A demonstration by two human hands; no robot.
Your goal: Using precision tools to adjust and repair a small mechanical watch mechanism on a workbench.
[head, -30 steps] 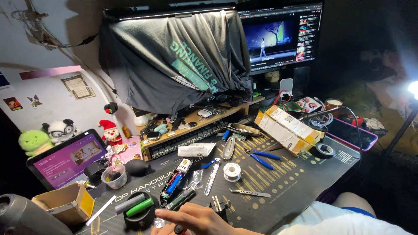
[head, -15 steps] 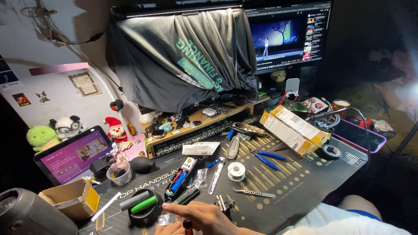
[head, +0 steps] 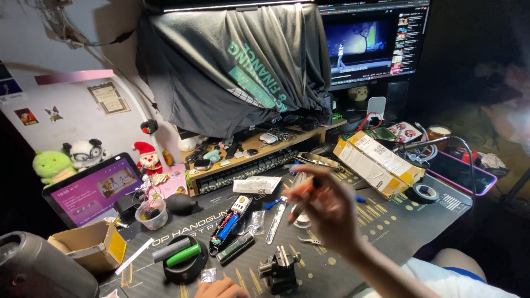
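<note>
Right hand [head: 326,207] raised w/ screwdriver [head: 305,194], above mat [head: 386,232]

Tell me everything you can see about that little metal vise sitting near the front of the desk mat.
The small dark grey metal vise stands upright on the black printed desk mat, near its front edge. It looks like steel or cast metal, with a blocky base, two jaws on top with a narrow gap between them, and a short screw handle sticking out to its left. Nothing looks clamped in it. Neither hand touches it: the left hand lies close beside it and the blurred right hand is raised above the mat.
</note>
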